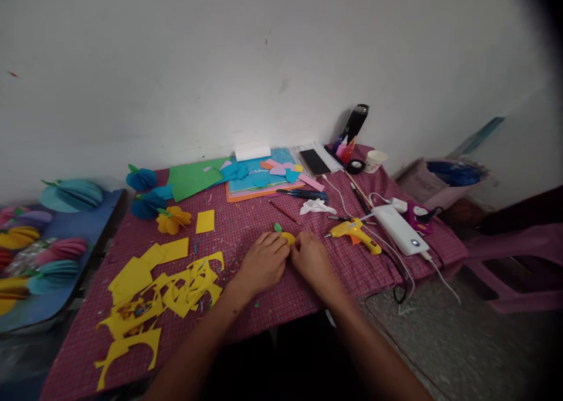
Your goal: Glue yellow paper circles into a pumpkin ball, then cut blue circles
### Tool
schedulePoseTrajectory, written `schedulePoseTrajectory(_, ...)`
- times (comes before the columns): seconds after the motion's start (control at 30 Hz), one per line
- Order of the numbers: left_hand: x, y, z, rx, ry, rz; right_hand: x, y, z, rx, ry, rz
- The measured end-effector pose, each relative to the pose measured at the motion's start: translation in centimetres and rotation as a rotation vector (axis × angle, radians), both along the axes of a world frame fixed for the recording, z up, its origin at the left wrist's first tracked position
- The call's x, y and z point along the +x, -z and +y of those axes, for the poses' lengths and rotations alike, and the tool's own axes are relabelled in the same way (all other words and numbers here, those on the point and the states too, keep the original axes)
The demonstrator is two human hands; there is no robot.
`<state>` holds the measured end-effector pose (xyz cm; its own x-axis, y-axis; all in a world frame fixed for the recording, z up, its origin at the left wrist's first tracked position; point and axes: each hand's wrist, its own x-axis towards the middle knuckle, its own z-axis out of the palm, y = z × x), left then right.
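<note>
A small yellow paper piece (288, 237) with a green paper leaf (278, 227) at its upper left lies between my hands near the middle of the table. My left hand (266, 259) is closed on its left side, fingers pressed together. My right hand (311, 261) is curled at its right edge with bent fingers; what its fingertips hold is hidden. Yellow paper scraps (189, 289) spread to the left of my left hand. Right of my right hand rests a yellow glue gun (355, 231). A pencil (284, 211) lies just beyond the hands.
Coloured sheets (197, 178), a phone (314, 162), a black bottle (355, 122) and a paper cup (375, 161) stand or lie at the back. A white power bank (400, 230) with cables is at right. Paper fruit shapes (73, 194) fill a blue table (48, 307) at left.
</note>
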<state>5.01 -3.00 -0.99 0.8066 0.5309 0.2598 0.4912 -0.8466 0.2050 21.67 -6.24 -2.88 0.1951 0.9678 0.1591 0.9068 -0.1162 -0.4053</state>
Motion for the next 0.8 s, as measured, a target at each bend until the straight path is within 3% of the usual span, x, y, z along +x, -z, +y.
schedulePoseTrajectory(0.2, 0.1, -0.1, -0.1, -0.002, 0.002, 0.015, 0.9, 0.0, 0.7, -0.030, -0.008, 0.098)
schedulePoseTrajectory(0.3, 0.2, -0.3, 0.0, -0.004, 0.005, 0.011, 1.2, -0.5, 0.9, -0.047, -0.082, 0.093)
schedulePoseTrajectory(0.4, 0.4, -0.6, 0.0, -0.006, 0.008, 0.014, 1.5, -1.4, 0.8, -0.113, -0.171, 0.015)
schedulePoseTrajectory(0.53, 0.7, -0.8, 0.1, -0.002, 0.012, 0.031, 1.7, -2.3, 0.3, -0.202, -0.177, -0.145)
schedulePoseTrajectory(0.8, 1.2, -1.1, 0.2, 0.016, 0.007, 0.064, 1.4, -2.6, -2.2, -0.238, -0.226, -0.346)
